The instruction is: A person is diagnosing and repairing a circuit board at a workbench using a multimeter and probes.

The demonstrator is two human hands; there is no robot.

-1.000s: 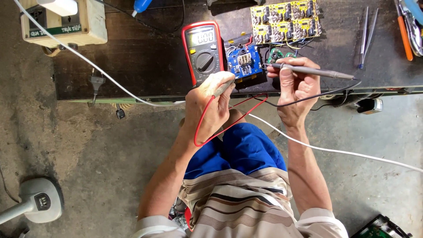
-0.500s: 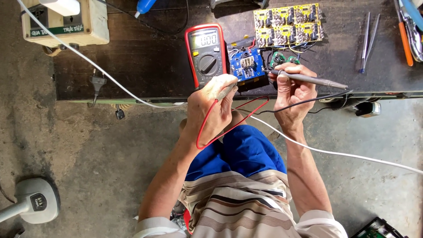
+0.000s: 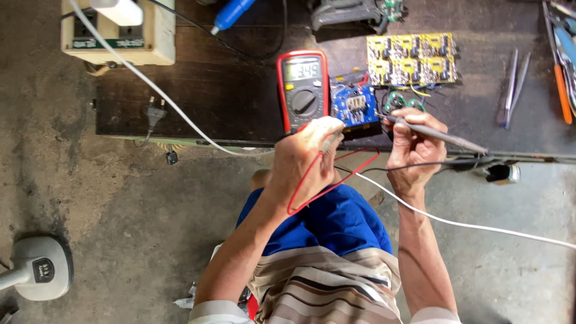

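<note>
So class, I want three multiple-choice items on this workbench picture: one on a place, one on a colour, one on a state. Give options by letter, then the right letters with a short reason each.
1. Where is the small blue circuit board?
A. right of the red-cased multimeter
B. on the floor
C. on the cream box

2. What colour is the looped wire under the left hand?
A. green
B. red
C. yellow

3. What is the right hand doing?
A. resting open
B. gripping a thin grey pen-shaped tool
C. holding a plug

Answers: 1 A, the board lies beside the meter; 2 B, the loop shows red; 3 B, fingers close round the tool.
</note>
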